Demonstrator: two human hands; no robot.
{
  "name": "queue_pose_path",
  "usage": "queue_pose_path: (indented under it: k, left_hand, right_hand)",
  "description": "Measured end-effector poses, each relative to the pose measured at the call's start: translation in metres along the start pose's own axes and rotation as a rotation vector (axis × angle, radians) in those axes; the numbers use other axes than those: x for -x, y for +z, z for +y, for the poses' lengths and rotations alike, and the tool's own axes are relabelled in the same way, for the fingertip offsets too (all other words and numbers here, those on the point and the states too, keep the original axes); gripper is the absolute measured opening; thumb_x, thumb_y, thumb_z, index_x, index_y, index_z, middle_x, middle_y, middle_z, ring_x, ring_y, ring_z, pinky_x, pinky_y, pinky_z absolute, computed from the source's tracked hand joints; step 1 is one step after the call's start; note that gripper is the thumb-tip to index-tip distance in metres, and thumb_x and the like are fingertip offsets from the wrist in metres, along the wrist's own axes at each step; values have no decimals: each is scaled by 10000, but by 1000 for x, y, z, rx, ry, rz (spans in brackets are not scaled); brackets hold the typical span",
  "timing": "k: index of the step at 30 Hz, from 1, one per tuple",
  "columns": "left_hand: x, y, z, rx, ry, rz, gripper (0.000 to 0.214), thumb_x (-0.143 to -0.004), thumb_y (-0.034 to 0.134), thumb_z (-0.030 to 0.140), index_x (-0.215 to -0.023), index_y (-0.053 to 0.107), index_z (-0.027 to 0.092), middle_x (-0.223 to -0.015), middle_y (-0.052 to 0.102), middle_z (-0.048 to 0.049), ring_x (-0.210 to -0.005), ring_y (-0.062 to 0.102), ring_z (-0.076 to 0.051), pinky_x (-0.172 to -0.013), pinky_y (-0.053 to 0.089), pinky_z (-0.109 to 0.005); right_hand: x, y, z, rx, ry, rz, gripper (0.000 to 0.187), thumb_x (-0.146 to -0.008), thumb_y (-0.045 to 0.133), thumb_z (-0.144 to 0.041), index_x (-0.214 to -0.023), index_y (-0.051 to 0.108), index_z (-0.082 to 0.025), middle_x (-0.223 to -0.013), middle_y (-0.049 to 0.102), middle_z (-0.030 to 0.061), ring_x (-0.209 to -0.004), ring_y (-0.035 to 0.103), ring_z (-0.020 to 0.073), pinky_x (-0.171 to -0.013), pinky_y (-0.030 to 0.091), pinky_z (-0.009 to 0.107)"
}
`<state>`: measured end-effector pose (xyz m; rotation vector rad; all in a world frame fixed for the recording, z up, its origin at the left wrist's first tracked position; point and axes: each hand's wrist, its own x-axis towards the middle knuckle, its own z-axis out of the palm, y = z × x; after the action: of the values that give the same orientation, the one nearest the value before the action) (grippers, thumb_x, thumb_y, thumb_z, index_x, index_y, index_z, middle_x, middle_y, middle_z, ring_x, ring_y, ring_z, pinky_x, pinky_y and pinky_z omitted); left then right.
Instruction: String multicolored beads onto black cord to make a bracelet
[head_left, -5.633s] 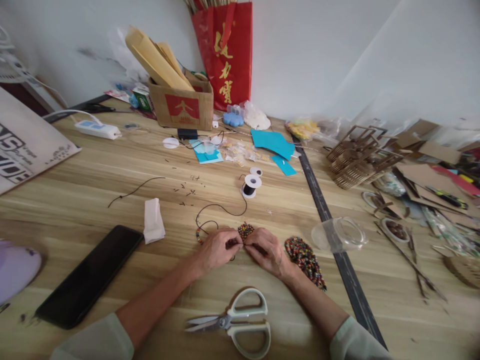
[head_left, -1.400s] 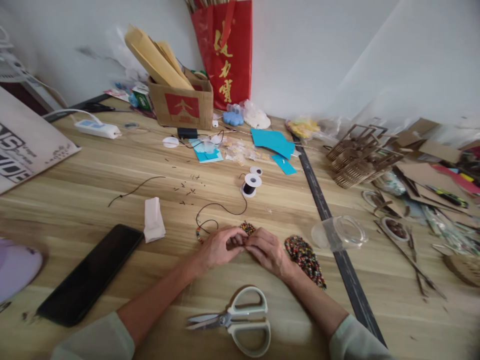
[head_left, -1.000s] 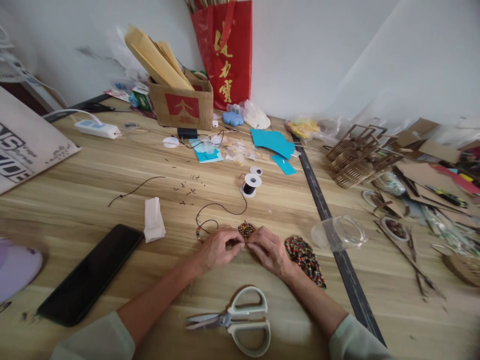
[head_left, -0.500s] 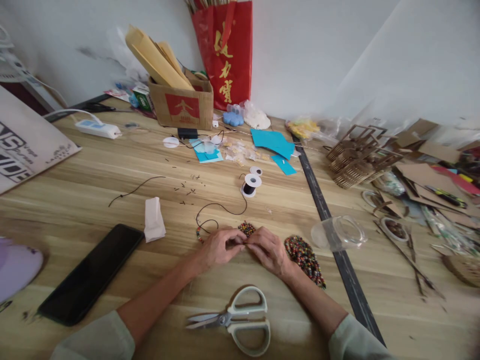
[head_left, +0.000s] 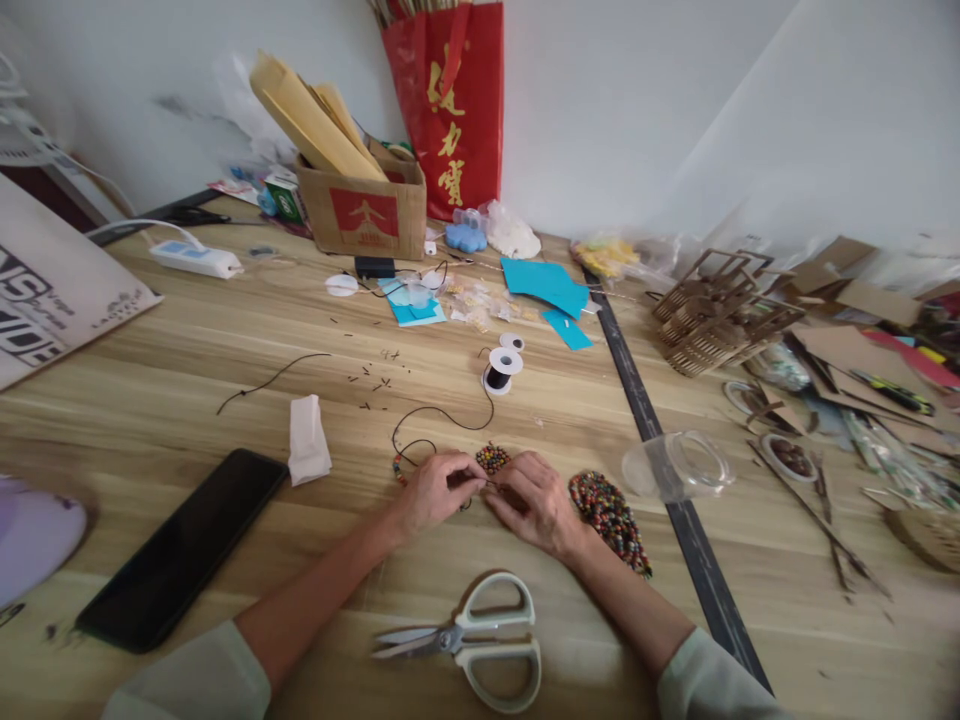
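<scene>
In the head view, a cardboard box at eleven o'clock holds tan envelopes; a red bag at twelve, sticks. At six, back upward, the left hand pinches dark cord just short of beads; whether the inward-curled right hand grips it too, I cannot tell.

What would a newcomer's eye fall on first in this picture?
Probably the gold-lettered red bag, at the back by the wall. Then perhaps the left hand and right hand, close together at the centre, just in front of a small bead pile, and the pale-handled scissors lying at lower centre.
</scene>
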<state>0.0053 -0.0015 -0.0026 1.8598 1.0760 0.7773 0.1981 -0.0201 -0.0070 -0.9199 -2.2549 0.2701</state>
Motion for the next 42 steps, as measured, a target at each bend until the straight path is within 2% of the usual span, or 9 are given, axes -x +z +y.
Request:
queue_pose_path:
  k: [4, 10, 20, 30, 42]
  left_hand:
    - [-1, 0, 0, 31, -26, 27, 78, -777, 619, 173, -726, 671, 144, -653, 651, -2, -610, 557, -110, -587, 440, -196]
    - [0, -1, 0, 43, -51, 38, 93, -789, 589, 168, -736, 656, 131, -625, 618, 9, -569, 526, -93, -523, 410, -172]
    - [0, 0, -1, 69, -49, 29, 112, -796, 569, 189, -733, 640, 130, -582, 575, 18, -532, 507, -87, -503, 407, -166]
    - [-1, 0, 1, 31, -34, 38, 104, -783, 570, 176, -717, 641, 138, -599, 587, 12, -552, 510, -94, -519, 401, -173]
    - [-1, -1, 3, 6, -9, 40, 112, -786, 554, 164, -714, 636, 137, -610, 616, 4, -572, 527, -105, -563, 410, -191]
  right_hand:
    - [-1, 1, -2, 140, 29, -22, 68, -886, 562, -247, -868, 590, -188, -758, 608, 61, -776, 573, 202, -735, 442, 354]
    - [1, 1, 0, 194, 65, -18, 75, -871, 565, -246, -827, 585, -189, -740, 595, 51, -744, 551, 193, -736, 419, 350]
    - [1, 0, -2, 292, 143, -10, 159, -869, 566, -289, -753, 578, -181, -704, 560, 44, -725, 536, 187, -766, 404, 345]
    - [0, 1, -2, 275, 85, -43, 78, -862, 543, -218, -808, 584, -178, -761, 599, 66, -771, 541, 200, -766, 406, 353]
    - [0, 0, -2, 287, 72, -36, 93, -878, 541, -231, -821, 581, -170, -754, 599, 58, -768, 541, 192, -783, 407, 356]
